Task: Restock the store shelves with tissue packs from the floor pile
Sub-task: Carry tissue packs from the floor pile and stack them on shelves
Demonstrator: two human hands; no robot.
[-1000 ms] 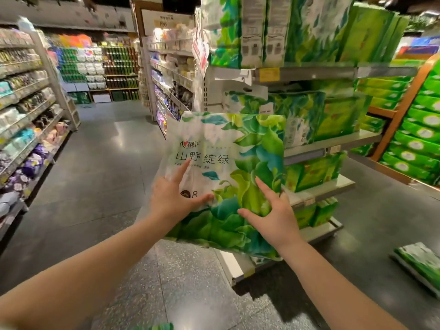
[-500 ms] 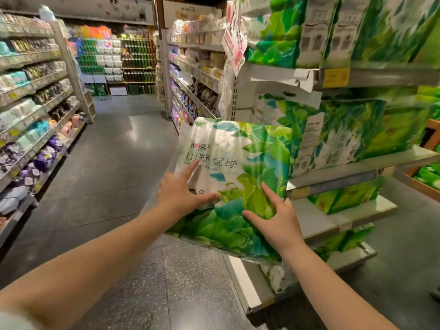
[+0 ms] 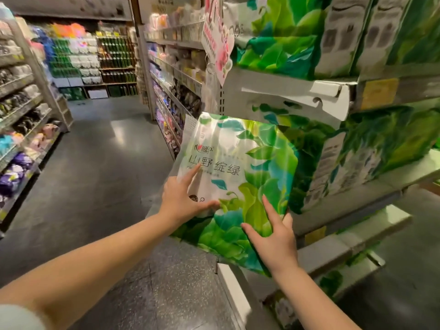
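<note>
While both hands press flat, fingers spread, left hand [image 3: 181, 201] and right hand [image 3: 273, 236] steer the tissue pack [image 3: 238, 177] at the shelf [image 3: 357, 196] edge: likely light, squashy, slick film; support underneath.

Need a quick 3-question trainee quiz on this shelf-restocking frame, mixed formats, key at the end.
1. True or false: the tissue pack held up in front of the shelf unit lies on the floor.
2. Multiple choice: how do the left hand and right hand meet the pack? A) both lie on its printed face with fingers spread B) only the right touches it C) both grip a handle on top
3. Fill in: the pack is at the end of the middle shelf, which already holds ____ packs.

Key: 1 false; 2 A; 3 green tissue
</note>
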